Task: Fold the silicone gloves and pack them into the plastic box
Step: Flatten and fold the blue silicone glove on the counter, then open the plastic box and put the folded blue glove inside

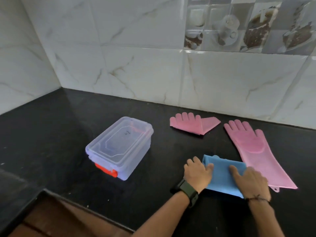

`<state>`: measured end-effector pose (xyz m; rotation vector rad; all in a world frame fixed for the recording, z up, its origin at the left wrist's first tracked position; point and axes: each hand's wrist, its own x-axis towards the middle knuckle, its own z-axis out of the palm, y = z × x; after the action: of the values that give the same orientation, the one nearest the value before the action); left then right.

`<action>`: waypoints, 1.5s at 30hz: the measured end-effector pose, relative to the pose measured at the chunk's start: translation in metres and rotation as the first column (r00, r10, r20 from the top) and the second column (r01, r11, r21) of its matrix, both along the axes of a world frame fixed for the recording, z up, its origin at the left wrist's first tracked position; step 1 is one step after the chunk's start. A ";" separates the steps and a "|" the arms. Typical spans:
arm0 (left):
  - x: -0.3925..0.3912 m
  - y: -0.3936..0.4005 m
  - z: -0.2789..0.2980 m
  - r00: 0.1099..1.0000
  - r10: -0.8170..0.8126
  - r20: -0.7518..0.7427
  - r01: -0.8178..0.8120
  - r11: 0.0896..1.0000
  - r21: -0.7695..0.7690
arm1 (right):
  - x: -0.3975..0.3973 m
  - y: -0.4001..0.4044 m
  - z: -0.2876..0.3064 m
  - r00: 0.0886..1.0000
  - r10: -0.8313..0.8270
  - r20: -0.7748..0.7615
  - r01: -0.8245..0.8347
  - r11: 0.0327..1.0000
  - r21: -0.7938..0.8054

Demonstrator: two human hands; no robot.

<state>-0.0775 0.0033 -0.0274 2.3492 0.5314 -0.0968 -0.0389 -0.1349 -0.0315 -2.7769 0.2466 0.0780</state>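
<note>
A folded blue silicone glove (222, 175) lies on the black counter near the front. My left hand (197, 173) rests flat on its left edge and my right hand (249, 181) presses flat on its right part, fingers spread. A pink glove (256, 151) lies stretched out flat just to the right, its cuff partly under my right hand. Another pink glove (193, 124), folded over, lies farther back near the wall. The clear plastic box (119, 147) with its lid on and an orange latch stands to the left of my hands.
The black counter (68, 134) runs into a corner of white marble-look wall tiles (136, 65) at the back and left. The counter's front edge (85, 207) drops to a brown wooden surface at the lower left. A watch is on my left wrist.
</note>
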 end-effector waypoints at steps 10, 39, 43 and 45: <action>-0.104 0.180 0.073 0.601 0.676 0.426 -0.707 0.699 -0.111 | 0.043 0.215 0.088 0.684 0.675 0.277 -0.727 0.660 0.189; -0.036 0.195 0.061 0.778 0.600 0.185 -0.529 0.785 -0.321 | 0.035 0.142 0.060 0.858 0.491 0.151 -0.513 0.800 0.311; -0.063 0.175 0.054 0.689 0.648 0.325 -0.445 0.732 -0.516 | 0.004 0.129 0.053 0.864 0.360 0.352 -0.495 0.733 0.466; -0.085 0.157 0.040 0.602 0.705 0.375 -0.393 0.670 -0.629 | -0.020 0.119 0.044 0.866 0.280 0.415 -0.485 0.672 0.559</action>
<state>-0.1626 0.1598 0.0128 1.4732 0.8004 0.7244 -0.0591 -0.0156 0.0125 -2.0435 -0.3982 -0.1305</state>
